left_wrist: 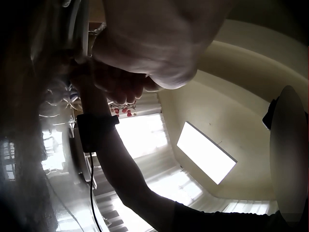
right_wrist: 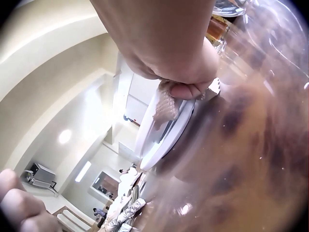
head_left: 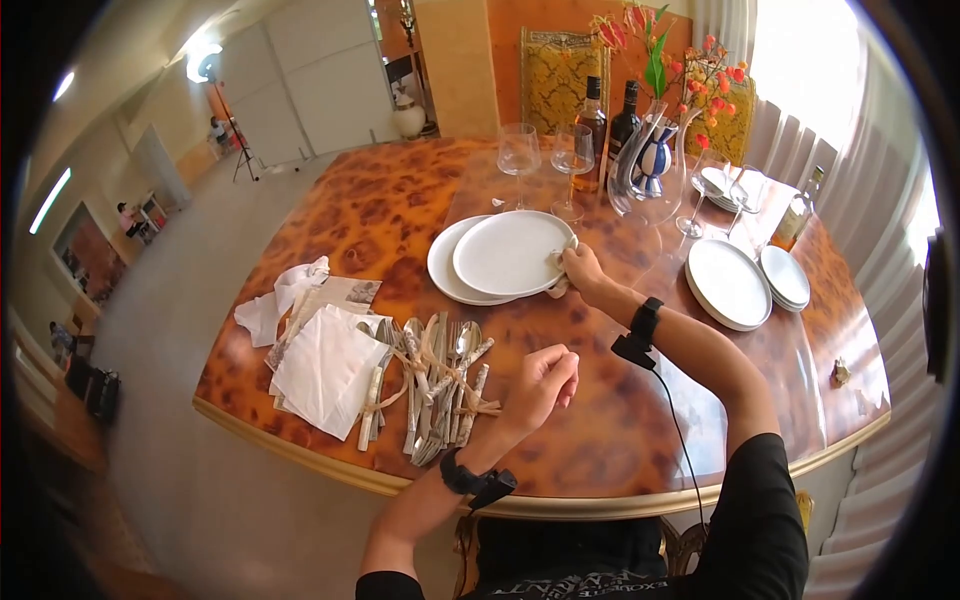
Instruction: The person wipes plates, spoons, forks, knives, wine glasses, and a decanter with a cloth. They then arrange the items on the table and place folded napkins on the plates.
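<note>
My right hand (head_left: 587,276) grips a beige cloth (right_wrist: 166,107) at the right rim of a white plate (head_left: 514,254). That plate overlaps another white plate (head_left: 441,262) on its left. In the right wrist view the cloth hangs over the edge, between the two plates' rims, below my right hand (right_wrist: 188,72). My left hand (head_left: 540,388) is over the near part of the table, its fingers loosely curled with nothing visible in them. Beside it lie several cutlery bundles (head_left: 428,375) tied with raffia-like ribbon.
White napkins (head_left: 325,370) lie left of the cutlery. Wine glasses (head_left: 519,155), bottles (head_left: 592,120) and a glass vase (head_left: 640,165) of flowers stand behind the plates. More plates (head_left: 728,285) are stacked to the right on the glossy table (head_left: 330,215). A cable (head_left: 681,425) hangs from my right wrist.
</note>
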